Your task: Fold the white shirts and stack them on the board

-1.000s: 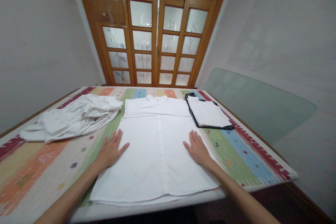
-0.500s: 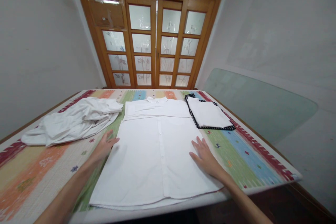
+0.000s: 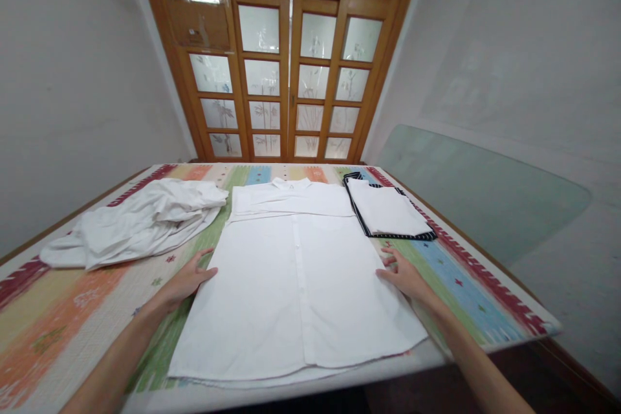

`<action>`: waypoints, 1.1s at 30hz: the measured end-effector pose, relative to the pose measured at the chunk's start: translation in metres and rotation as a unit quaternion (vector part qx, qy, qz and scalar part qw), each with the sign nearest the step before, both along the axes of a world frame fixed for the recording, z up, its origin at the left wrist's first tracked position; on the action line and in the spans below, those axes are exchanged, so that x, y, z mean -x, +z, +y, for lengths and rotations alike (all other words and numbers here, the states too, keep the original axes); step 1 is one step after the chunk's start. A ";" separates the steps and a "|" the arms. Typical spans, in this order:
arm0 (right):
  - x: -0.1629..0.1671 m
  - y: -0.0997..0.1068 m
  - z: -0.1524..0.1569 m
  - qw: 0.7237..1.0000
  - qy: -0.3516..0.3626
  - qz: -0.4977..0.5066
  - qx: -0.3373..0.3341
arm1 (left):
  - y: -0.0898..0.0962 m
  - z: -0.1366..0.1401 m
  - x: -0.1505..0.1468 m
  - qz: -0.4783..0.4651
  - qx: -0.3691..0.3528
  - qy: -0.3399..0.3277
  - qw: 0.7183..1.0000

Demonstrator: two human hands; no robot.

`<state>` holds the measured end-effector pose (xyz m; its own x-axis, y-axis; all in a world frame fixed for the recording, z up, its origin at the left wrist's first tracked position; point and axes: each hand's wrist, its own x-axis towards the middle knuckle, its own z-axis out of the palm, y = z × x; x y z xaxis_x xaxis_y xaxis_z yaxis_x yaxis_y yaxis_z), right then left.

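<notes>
A white button-up shirt (image 3: 257,291) lies flat and face up in front of me, its collar at the far end. Its sleeves are laid across the upper chest, and the hem reaches the table's near edge. At the shirt's left side edge is my left hand (image 3: 188,279), open, thumb and forefinger apart, the thumb reaching the cloth's edge. My right hand (image 3: 407,277) is at the opposite side edge, also open, with its thumb tip on or just over the fabric. Some fingertips of both hands are hard to make out.
A crumpled white garment (image 3: 140,223) lies on the left. At the far right, a folded white cloth (image 3: 388,210) rests on a black striped one (image 3: 356,217). A colourful striped cloth (image 3: 63,297) covers the table. Wooden glazed doors (image 3: 290,110) stand beyond.
My right hand has moved outward from the shirt's front to its right side edge. My left hand has shifted slightly nearer to me along the left edge. The shirt lies nearly as before.
</notes>
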<state>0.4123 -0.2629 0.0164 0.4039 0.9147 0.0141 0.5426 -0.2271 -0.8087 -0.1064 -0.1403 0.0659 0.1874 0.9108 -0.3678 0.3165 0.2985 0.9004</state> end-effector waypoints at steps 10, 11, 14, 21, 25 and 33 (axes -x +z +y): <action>0.013 0.021 -0.018 0.969 0.133 0.199 0.057 | 0.001 -0.006 0.014 -0.017 -0.030 -0.001 0.999; 0.012 0.021 -0.019 0.969 0.138 0.192 0.067 | 0.001 -0.007 0.016 -0.016 -0.024 -0.014 0.999; 0.010 0.017 -0.014 0.977 0.129 0.160 0.061 | -0.001 -0.006 0.018 -0.029 0.005 -0.041 0.999; 0.018 0.012 0.023 0.968 0.090 0.232 -0.013 | -0.005 0.024 0.007 -0.066 0.014 -0.029 0.997; 0.016 0.013 0.032 0.964 0.071 0.256 -0.018 | -0.007 0.033 0.005 -0.090 0.006 -0.005 0.996; 0.005 0.009 0.021 0.955 0.042 0.293 -0.033 | 0.003 0.027 0.021 -0.072 -0.016 -0.034 0.997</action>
<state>0.4074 -0.2418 0.0255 0.2862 0.9489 -0.1332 0.0073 -0.1412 -0.9900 -0.1269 -0.1131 0.0686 0.2982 0.9052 -0.3027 0.2012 0.2503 0.9470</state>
